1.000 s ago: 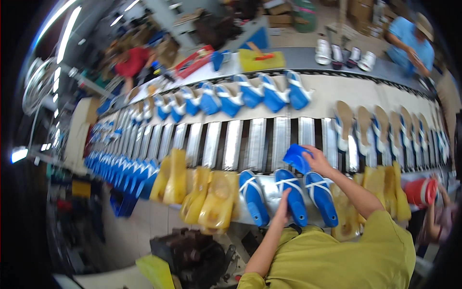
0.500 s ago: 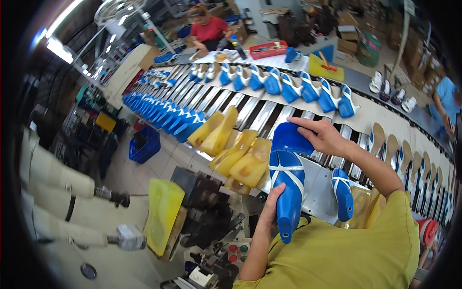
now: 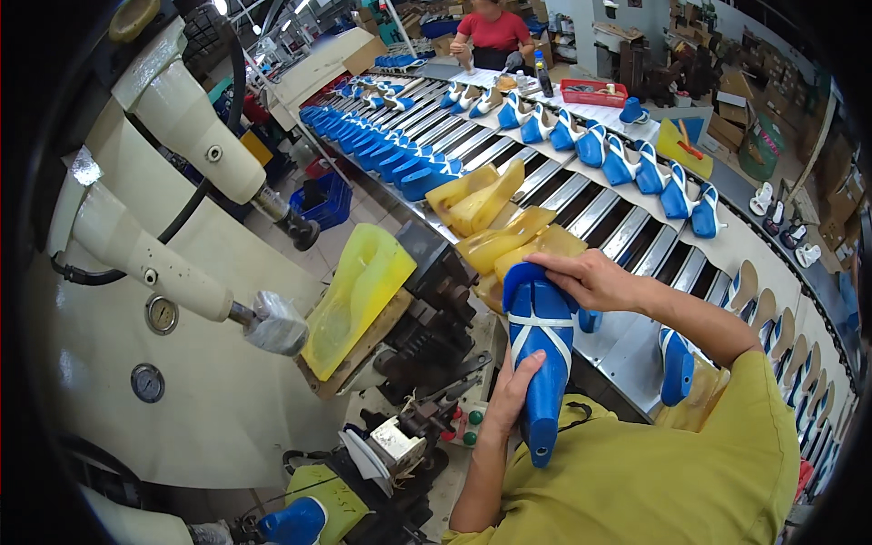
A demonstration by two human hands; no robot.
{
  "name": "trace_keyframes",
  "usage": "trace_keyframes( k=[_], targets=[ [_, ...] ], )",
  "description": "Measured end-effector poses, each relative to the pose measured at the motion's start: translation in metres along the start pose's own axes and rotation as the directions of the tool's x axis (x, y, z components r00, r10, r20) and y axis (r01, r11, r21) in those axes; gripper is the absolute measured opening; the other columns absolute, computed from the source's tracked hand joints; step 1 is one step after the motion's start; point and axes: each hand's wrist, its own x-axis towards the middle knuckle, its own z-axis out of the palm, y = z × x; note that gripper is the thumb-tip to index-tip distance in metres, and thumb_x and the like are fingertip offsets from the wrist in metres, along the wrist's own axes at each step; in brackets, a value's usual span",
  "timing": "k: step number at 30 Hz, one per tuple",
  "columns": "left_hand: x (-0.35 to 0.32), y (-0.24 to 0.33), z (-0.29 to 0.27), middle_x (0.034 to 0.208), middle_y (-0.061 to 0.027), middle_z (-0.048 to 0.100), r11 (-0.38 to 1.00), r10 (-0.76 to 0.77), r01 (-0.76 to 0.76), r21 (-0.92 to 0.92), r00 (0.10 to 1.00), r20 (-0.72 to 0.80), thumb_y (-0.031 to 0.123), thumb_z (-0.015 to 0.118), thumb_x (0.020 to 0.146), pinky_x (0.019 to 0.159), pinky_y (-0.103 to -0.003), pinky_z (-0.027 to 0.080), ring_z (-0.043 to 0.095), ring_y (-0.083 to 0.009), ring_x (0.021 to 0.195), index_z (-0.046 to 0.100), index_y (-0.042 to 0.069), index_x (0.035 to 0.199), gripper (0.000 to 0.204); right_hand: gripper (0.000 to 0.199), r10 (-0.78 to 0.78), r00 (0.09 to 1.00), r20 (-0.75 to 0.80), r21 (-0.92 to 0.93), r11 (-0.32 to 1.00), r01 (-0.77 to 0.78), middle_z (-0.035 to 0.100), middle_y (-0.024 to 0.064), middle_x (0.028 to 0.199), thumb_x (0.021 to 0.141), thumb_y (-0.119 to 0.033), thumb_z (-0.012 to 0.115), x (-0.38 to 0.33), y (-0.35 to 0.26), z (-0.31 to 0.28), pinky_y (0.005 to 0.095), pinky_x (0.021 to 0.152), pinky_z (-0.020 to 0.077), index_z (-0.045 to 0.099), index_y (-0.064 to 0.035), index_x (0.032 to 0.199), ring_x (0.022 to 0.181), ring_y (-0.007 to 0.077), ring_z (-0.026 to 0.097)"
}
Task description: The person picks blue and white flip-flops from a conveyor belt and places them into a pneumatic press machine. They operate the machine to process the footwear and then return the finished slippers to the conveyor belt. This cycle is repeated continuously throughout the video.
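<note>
A blue shoe last (image 3: 543, 409) with white crossed straps stands tilted in front of me, its heel end toward me and its toe pointing away. My left hand (image 3: 516, 395) is wrapped around its side, thumb on top near the straps. My right hand (image 3: 590, 280) is closed on a thin blue curved piece (image 3: 520, 273) at the toe end, fingers on top. The piece now lies against the toe, and most of it is hidden behind the last. A second strapped blue last (image 3: 676, 368) rests on the metal table to the right.
At left stand a machine's pale arms (image 3: 204, 150) and a yellow moulded pad (image 3: 359, 295). Yellow pads (image 3: 495, 204) are heaped beside the roller conveyor (image 3: 563, 191). Strapped lasts (image 3: 622, 163) line its far side. A person in red (image 3: 493, 34) sits beyond.
My right hand has brought the blue curved piece down from above the toe onto the toe end. My view has turned left, showing more of the machine. The left hand keeps its hold.
</note>
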Motion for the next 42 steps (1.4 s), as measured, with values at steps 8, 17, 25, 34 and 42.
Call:
trace_keyframes(
  k=[8,17,25,34,42],
  targets=[
    [-0.021,0.036,0.0,0.125,-0.0175,0.055,0.859,0.119,-0.179,-0.479,0.981,-0.154,0.057,0.053,0.091,0.089,-0.04,0.053,0.061,-0.0268,0.107,0.038,0.007,0.144,0.074,0.087,0.001,0.986,-0.165,0.472,0.878,0.078,0.057,0.0191,0.131,0.086,-0.034,0.072,0.051,-0.028,0.009,0.0409,0.101,0.0431,0.025,-0.0061,0.154,0.119,0.0282,0.057],
    [0.054,0.103,0.003,0.137,-0.0081,0.053,0.326,0.475,-0.515,-0.793,0.814,-0.333,0.075,0.038,0.091,0.112,-0.045,0.032,0.046,-0.0245,0.131,0.044,0.016,0.142,0.079,0.066,-0.293,0.934,-0.203,0.26,0.904,0.34,0.053,0.0205,0.131,0.07,-0.015,0.085,0.105,-0.026,0.006,0.0418,0.1,0.0437,0.054,-0.006,0.128,0.12,0.0359,0.054],
    [0.102,0.134,-0.071,0.138,-0.0092,0.052,0.147,0.684,-0.646,-0.749,0.614,-0.395,0.07,0.039,0.094,0.114,-0.043,0.032,0.047,-0.0225,0.128,0.053,0.011,0.134,0.072,0.041,-0.353,0.93,-0.105,0.382,0.849,0.365,0.061,0.0104,0.11,0.076,-0.01,0.079,0.231,-0.025,0.032,0.0313,0.089,0.0459,0.063,-0.0007,0.113,0.102,0.0229,0.06],
    [0.087,0.128,-0.104,0.145,-0.017,0.043,0.042,0.664,-0.756,-0.653,0.51,-0.548,0.06,0.038,0.1,0.12,-0.045,0.028,0.041,-0.0294,0.136,0.037,0.003,0.144,0.072,0.044,-0.202,0.962,0.182,0.782,0.623,-0.018,0.067,0.0055,0.104,0.089,-0.014,0.075,0.265,-0.001,0.096,0.0241,0.081,0.0501,0.054,0.0009,0.125,0.094,0.0098,0.061],
    [0.057,0.12,-0.114,0.148,-0.0224,0.037,0.042,0.637,-0.77,-0.636,0.512,-0.577,0.053,0.039,0.102,0.122,-0.047,0.023,0.033,-0.035,0.141,0.032,-0.006,0.144,0.073,0.042,-0.197,0.966,0.167,0.803,0.595,-0.017,0.067,0.0043,0.101,0.087,-0.012,0.076,0.267,-0.01,0.125,0.0228,0.08,0.0493,0.058,-0.0002,0.123,0.091,0.0088,0.061]
  ],
)
